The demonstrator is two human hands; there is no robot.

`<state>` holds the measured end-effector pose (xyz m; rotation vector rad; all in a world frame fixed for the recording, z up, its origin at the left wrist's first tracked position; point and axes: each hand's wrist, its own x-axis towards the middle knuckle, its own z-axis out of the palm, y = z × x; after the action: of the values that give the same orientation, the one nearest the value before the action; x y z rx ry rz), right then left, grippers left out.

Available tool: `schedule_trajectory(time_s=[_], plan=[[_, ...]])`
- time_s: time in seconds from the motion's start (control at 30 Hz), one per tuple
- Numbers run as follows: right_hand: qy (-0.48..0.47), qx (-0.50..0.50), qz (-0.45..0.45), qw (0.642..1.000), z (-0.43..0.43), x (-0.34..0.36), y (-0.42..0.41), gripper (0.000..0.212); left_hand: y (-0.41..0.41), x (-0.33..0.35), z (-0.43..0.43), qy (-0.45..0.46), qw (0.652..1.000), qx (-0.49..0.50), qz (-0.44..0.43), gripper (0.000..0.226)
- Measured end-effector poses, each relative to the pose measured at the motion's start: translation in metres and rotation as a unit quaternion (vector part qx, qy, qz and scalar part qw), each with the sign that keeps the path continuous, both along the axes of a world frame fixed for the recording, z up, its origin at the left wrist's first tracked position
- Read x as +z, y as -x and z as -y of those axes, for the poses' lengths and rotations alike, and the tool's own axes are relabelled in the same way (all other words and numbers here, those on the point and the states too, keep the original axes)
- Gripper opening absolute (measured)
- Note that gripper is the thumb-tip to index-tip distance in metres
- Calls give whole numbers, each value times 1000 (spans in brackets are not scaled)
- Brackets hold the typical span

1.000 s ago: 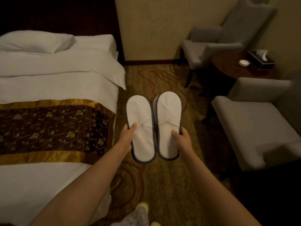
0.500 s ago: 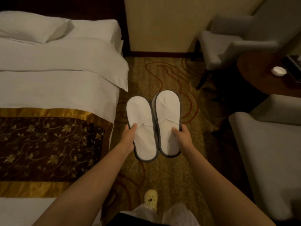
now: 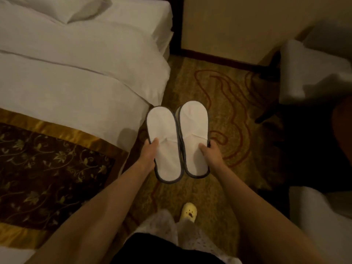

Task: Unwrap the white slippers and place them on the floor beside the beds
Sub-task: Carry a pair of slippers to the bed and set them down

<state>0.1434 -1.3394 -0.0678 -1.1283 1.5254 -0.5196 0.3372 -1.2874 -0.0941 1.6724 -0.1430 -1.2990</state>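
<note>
Bed: it is lying along my left, its white cover hanging over the near side edge and a dark patterned runner crossing it; I am standing by this edge because the slippers belong on the floor beside it.
Left hand: I am closing it on the left slipper, thumb pressing on top and the other fingers hidden underneath, gripping at the outer edge near the middle so the sole is staying flat.
Slippers: both are bare of any wrapping that I can see, toes pointing away from me, inner edges touching or nearly so; I am holding them above the carpet, just off the bed's side edge, as a neat pair ready for setting down.
Right slipper: it is sitting slightly further from me than its partner.
Right hand: I am clamping it on the right slipper's outer edge, thumb on top, mirroring the left.
Carpet: the patch below the slippers is looking clear, so I judge lowering both together is the step ahead.
Foot: my yellow shoe is standing behind the slippers, out of their way.
Armchairs: they are standing well apart to the right.
</note>
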Motion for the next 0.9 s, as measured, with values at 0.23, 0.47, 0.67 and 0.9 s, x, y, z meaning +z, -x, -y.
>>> schedule_trajectory(time_s=[0.23, 0.47, 0.67, 0.9], plan=[[-54, 130, -32, 990, 110, -26, -60, 40, -43, -21, 60, -37, 993, 106, -23, 47], [-56, 236, -34, 970, 204, -57, -133, 35, -96, -49, 116, -26, 980, 193, -45, 47], [-78, 333, -51, 938, 255, -74, -164, 39, -97, -68, 131, 8, 958, 285, -42, 42], [-105, 489, -56, 864, 281, -105, -185, 50, -56, -101, 122, -5, 897, 437, -60, 49]])
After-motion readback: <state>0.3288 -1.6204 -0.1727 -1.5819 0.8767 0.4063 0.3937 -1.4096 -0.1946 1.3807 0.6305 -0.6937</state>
